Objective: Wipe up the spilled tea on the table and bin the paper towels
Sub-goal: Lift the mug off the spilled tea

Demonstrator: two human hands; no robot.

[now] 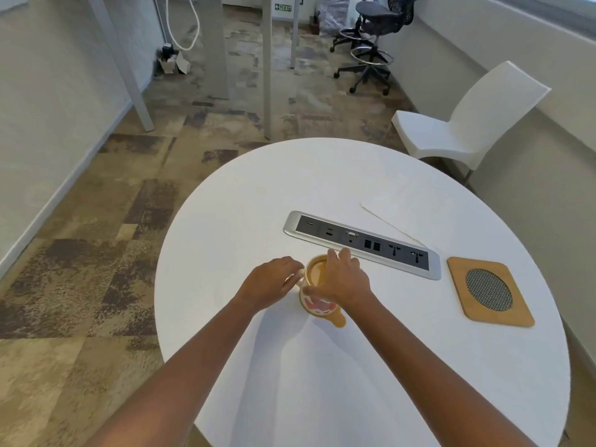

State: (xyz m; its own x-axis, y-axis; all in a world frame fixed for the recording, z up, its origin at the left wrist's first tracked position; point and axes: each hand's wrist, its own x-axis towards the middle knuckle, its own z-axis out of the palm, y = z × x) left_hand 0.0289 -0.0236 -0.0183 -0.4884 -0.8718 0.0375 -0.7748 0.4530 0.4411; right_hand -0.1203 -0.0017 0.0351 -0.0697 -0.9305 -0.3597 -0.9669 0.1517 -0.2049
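A white mug (314, 303) with a red pattern, full of milky tea, stands on the round white table (354, 366). My left hand (271, 283) grips the mug's handle on its left side. My right hand (345, 279) wraps over the rim and right side of the mug. A small brown puddle of spilled tea (338, 320) lies on the table at the mug's near right foot. White paper towels (409, 209) lie flat on the table beyond the socket strip, hard to tell from the tabletop.
A silver socket strip (361, 243) is set into the table just beyond the mug. A square wooden coaster (490, 291) with a mesh centre lies to the right. A white chair (464, 121) stands at the far right, office stools (371, 43) further back.
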